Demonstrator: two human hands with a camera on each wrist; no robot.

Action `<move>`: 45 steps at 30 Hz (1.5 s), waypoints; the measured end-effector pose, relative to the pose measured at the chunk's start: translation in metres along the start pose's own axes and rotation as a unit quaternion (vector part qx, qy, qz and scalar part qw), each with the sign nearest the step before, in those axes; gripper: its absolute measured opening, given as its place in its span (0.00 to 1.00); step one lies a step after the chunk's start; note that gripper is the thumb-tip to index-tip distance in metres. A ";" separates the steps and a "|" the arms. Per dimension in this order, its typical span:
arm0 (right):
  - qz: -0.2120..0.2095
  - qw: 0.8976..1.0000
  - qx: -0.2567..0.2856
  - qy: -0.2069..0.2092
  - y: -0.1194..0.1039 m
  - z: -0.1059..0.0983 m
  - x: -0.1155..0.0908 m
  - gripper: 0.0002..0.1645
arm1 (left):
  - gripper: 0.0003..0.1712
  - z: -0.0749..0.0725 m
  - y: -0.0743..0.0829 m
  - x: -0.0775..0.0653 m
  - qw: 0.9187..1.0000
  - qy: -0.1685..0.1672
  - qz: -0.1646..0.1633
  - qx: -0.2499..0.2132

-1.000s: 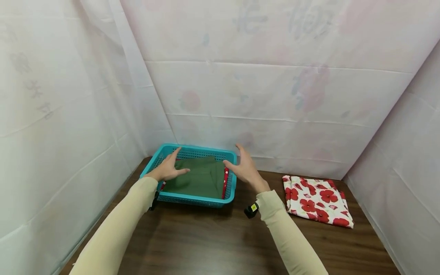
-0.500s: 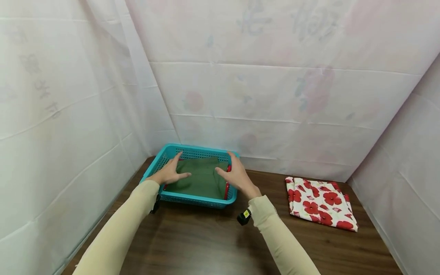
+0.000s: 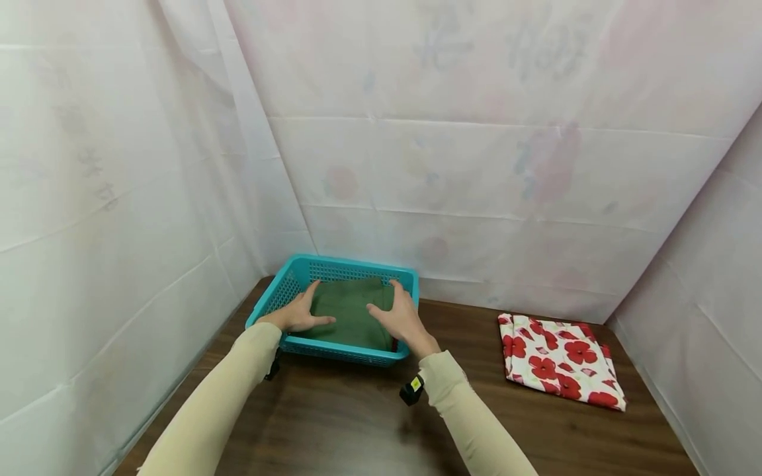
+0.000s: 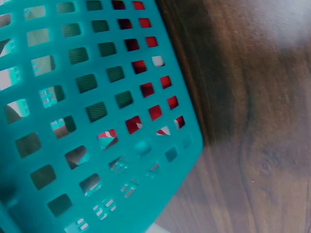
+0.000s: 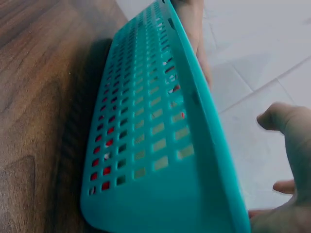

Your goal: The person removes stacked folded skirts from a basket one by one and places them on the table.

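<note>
A folded dark green cloth (image 3: 352,307) lies inside the turquoise plastic basket (image 3: 351,352). Red cloth peeks out from under it, with red and white showing through the holes of the basket wall (image 4: 165,182) in the left wrist view. Over the basket's left side my left hand (image 3: 299,313) reaches in, thumb and fingers spread beside the green cloth. From the right, my right hand (image 3: 401,317) comes over the rim, thumb apart from the fingers, overlapping the cloth's right edge. The right wrist view has this hand (image 5: 299,155) above the basket rim, holding nothing.
On the right of the brown wooden table (image 3: 351,423) lies a folded white cloth with red flowers (image 3: 553,363). White sheets hang as walls (image 3: 452,172) behind and on both sides, and the basket stands close to the back one.
My right hand has moved left and down, from beside the basket's rim to over the green cloth. The left hand stays nearly in place over the basket. The view has shifted slightly.
</note>
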State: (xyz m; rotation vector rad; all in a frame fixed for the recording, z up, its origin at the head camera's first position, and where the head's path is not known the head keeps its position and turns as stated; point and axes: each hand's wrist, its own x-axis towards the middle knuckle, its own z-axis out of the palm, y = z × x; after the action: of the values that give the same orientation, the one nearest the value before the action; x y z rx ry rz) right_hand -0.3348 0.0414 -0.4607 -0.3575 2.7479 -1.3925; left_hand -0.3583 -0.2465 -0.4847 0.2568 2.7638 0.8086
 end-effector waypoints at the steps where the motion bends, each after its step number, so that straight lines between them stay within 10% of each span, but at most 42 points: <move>1: 0.008 1.000 -0.005 0.000 -0.001 0.002 0.000 0.54 | 0.69 0.001 0.000 -0.001 1.000 -0.006 -0.005 0.001; 15: 0.139 0.990 -0.017 -0.026 -0.006 0.025 0.000 0.60 | 0.68 -0.003 0.006 0.004 1.000 -0.018 -0.001 0.011; 45: 0.096 0.994 -0.001 -0.055 0.002 0.025 0.006 0.50 | 0.72 -0.011 0.002 0.006 0.994 -0.057 -0.060 -0.066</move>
State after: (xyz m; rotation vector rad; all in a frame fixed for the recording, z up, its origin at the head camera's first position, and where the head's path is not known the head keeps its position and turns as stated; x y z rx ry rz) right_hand -0.3376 0.0217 -0.4766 -0.1599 2.6150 -1.2844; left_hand -0.3669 -0.2490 -0.4763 0.1060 2.5785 0.9112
